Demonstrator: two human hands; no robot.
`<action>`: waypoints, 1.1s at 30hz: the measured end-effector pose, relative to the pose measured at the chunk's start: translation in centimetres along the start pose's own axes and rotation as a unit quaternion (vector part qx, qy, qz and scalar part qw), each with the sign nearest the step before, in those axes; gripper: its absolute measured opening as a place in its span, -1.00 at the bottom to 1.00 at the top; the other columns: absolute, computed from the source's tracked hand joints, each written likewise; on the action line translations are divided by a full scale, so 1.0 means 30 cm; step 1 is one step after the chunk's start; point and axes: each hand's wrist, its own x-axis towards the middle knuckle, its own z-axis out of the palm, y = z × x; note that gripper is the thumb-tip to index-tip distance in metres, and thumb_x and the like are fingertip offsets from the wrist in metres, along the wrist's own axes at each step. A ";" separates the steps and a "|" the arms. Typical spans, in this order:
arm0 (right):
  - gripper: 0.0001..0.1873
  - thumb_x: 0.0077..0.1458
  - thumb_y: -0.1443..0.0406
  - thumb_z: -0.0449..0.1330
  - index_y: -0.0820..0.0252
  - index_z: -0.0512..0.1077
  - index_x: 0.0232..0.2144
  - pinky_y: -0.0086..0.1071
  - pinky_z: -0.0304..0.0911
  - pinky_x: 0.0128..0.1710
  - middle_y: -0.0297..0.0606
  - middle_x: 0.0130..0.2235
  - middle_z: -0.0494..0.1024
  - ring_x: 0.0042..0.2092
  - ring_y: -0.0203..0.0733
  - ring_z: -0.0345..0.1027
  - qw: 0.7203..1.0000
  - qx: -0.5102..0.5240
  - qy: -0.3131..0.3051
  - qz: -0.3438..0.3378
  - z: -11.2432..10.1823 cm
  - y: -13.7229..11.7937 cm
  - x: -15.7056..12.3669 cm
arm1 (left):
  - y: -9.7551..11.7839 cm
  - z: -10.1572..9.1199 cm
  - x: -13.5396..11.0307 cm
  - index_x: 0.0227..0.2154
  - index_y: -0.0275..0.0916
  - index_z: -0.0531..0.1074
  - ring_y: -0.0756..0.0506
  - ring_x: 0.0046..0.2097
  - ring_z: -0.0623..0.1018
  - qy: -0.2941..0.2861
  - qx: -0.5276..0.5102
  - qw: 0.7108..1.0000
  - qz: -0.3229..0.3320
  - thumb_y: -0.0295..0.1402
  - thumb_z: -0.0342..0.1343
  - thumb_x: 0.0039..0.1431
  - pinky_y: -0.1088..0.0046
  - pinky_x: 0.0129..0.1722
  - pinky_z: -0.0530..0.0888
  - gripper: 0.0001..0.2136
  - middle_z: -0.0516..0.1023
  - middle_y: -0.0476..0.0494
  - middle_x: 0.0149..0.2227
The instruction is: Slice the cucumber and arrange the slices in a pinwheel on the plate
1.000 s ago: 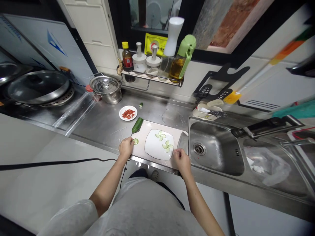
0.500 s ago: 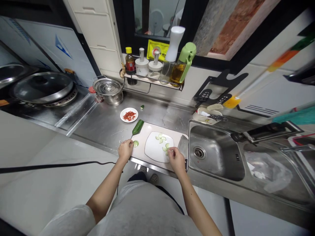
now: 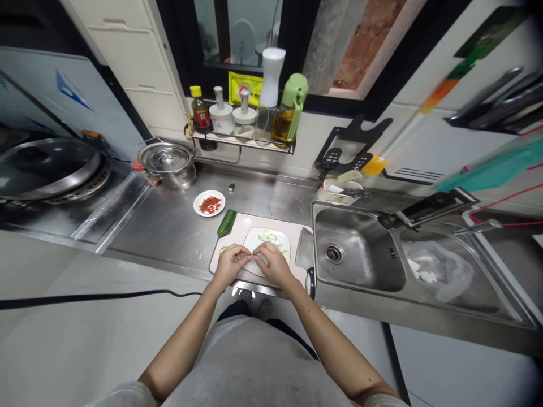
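My left hand (image 3: 231, 263) and my right hand (image 3: 271, 264) meet over the near edge of a white plate (image 3: 278, 240) on a pale cutting board (image 3: 246, 224). Their fingertips pinch together around something small that I cannot make out. Thin cucumber slices (image 3: 268, 234) lie on the far part of the plate. A cucumber half (image 3: 226, 222) rests at the board's far left corner. A cleaver (image 3: 304, 257) lies flat at the board's right side.
A small dish of red bits (image 3: 209, 203) and a cucumber end (image 3: 231, 187) sit behind the board. A lidded steel pot (image 3: 167, 164) stands at left, a wok (image 3: 46, 167) beyond it. A condiment rack (image 3: 244, 133) lines the wall. The sink (image 3: 356, 254) opens right of the board.
Both hands have moved together from the board's sides to the plate's near edge. The left left the slice at the board's left; the view shifted right.
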 end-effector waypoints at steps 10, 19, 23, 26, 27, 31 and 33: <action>-0.80 0.24 0.25 0.05 0.10 0.48 -0.26 -0.29 0.22 -0.14 -0.22 -0.26 0.45 -0.15 -0.14 0.28 0.997 -0.020 0.071 -0.009 -0.069 0.043 -0.015 | 0.074 0.099 0.030 -0.44 -0.28 0.39 0.09 -0.54 0.34 -0.081 -0.260 0.926 -0.261 0.12 0.12 -0.05 0.61 -0.61 0.11 -0.53 0.50 -0.09 -0.44; -0.74 0.27 0.24 0.01 0.06 0.51 -0.18 -0.29 0.21 -0.15 -0.19 -0.24 0.45 -0.15 -0.12 0.24 0.992 -0.097 0.066 -0.045 -0.083 0.060 -0.047 | 0.093 0.096 0.053 -0.12 -0.18 0.32 0.11 -0.57 0.42 -0.114 -0.334 0.869 -0.347 -0.04 0.25 -0.04 0.70 -0.67 0.06 -0.52 0.48 0.02 -0.47; -0.71 0.29 0.25 -0.02 0.07 0.51 -0.18 -0.28 0.20 -0.16 -0.17 -0.23 0.46 -0.15 -0.12 0.23 0.989 -0.128 0.063 -0.049 -0.079 0.064 -0.060 | 0.077 0.103 0.039 -0.06 -0.18 0.32 0.08 -0.53 0.46 -0.156 -0.350 0.857 -0.344 -0.07 0.24 -0.03 0.68 -0.64 0.12 -0.51 0.50 -0.02 -0.45; -0.71 0.28 0.24 -0.02 0.09 0.52 -0.20 -0.29 0.20 -0.18 -0.17 -0.24 0.46 -0.16 -0.12 0.23 0.989 -0.127 0.058 -0.045 -0.069 0.068 -0.068 | 0.068 0.110 0.038 -0.01 -0.16 0.30 0.07 -0.45 0.50 -0.129 -0.338 0.883 -0.299 -0.18 0.31 -0.11 0.67 -0.59 0.14 -0.44 0.52 -0.04 -0.38; -0.71 0.28 0.24 -0.01 0.09 0.51 -0.21 -0.29 0.19 -0.18 -0.17 -0.25 0.46 -0.17 -0.12 0.23 0.990 -0.122 0.056 -0.039 -0.064 0.070 -0.070 | 0.064 0.112 0.041 0.00 -0.16 0.29 0.06 -0.43 0.50 -0.119 -0.327 0.894 -0.283 -0.21 0.32 -0.14 0.66 -0.58 0.14 -0.41 0.52 -0.03 -0.38; -0.74 0.27 0.24 0.01 0.12 0.49 -0.26 -0.29 0.19 -0.17 -0.20 -0.28 0.47 -0.18 -0.13 0.25 0.997 -0.062 0.055 -0.002 -0.033 0.084 -0.084 | 0.048 0.115 0.058 -0.01 -0.19 0.29 0.05 -0.43 0.45 -0.095 -0.273 0.934 -0.209 -0.25 0.31 -0.17 0.61 -0.52 0.19 -0.41 0.43 0.07 -0.48; -0.77 0.26 0.25 0.02 0.13 0.48 -0.29 -0.31 0.18 -0.17 -0.22 -0.30 0.46 -0.21 -0.16 0.27 0.998 -0.019 0.054 0.023 -0.012 0.094 -0.090 | 0.035 0.116 0.067 -0.03 -0.21 0.30 0.06 -0.44 0.42 -0.094 -0.247 0.950 -0.164 -0.26 0.30 -0.16 0.58 -0.44 0.27 -0.44 0.40 0.10 -0.50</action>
